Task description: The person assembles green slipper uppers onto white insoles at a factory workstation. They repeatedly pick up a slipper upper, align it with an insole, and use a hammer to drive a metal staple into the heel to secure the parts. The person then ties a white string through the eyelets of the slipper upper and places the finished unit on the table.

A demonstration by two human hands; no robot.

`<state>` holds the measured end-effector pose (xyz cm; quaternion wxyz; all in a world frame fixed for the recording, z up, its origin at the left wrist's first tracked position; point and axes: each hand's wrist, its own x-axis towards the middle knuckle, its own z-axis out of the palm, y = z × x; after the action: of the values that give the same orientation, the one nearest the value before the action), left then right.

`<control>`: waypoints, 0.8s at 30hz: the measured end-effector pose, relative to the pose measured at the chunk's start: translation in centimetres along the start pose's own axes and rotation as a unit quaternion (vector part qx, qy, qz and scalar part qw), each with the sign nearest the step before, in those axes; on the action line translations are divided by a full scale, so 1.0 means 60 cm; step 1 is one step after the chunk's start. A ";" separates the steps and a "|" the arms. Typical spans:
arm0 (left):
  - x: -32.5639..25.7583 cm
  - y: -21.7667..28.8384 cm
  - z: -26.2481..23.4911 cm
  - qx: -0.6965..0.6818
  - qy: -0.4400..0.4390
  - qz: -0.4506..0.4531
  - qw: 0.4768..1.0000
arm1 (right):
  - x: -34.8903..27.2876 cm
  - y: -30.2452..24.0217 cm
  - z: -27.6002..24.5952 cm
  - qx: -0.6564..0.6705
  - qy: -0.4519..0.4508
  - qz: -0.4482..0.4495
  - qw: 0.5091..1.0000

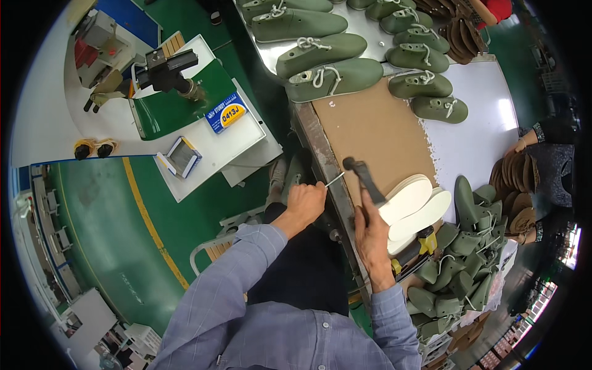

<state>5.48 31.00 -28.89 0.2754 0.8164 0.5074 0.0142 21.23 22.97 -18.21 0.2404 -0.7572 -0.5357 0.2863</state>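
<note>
Head view, looking straight down over the person's blue checked sleeves. The right hand (370, 231) is closed around the handle of a hammer (364, 176), whose dark head points up and to the left, over the brown board (376, 129) that covers the near part of the worktop (475, 123). The left hand (305, 203) is curled into a fist just off the worktop's left edge, pinching a thin metal pin (335, 179) that sticks out toward the hammer head; pin and hammer head sit near each other, and whether they touch cannot be told.

Just right of the right hand lies a stack of white insoles (413, 206), fanned out on the board's near corner and touching the hand's side. Beyond them, a heap of green shoe forms (462, 265) spills down the worktop's right end, some upright, some tipped over. A yellow-handled tool (424, 242) peeks out between the insoles and the heap.

At the far end of the worktop, more green forms with white laces (327, 77) lie in rows on their sides. Brown soles (456, 34) are stacked behind them.

To the right, another person's hand (521, 145) rests on the worktop's edge beside a pile of brown soles (512, 176).

To the left, across the green floor (123, 234), a white bench carries a dark machine (169, 68).
</note>
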 end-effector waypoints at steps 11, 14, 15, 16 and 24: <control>0.015 -0.014 -0.038 -0.069 -0.101 0.000 0.992 | 0.001 0.006 0.020 0.039 0.034 -0.004 0.999; 0.016 -0.003 -0.049 -0.070 -0.116 -0.024 0.990 | -0.024 0.002 0.031 0.098 0.119 -0.075 0.985; 0.019 0.000 -0.054 -0.068 -0.119 -0.029 0.990 | -0.026 0.017 0.040 0.054 0.074 -0.048 0.995; 0.019 0.003 -0.054 -0.061 -0.121 -0.027 0.990 | -0.022 0.033 0.047 0.010 0.031 -0.023 0.999; 0.028 -0.001 -0.057 -0.058 -0.158 -0.025 0.985 | -0.037 0.046 0.055 0.043 0.023 0.013 0.999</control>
<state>5.19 33.90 -26.44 0.3994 0.7780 0.4760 -0.0929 20.24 20.18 -22.07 0.2810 -0.7596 -0.5072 0.2947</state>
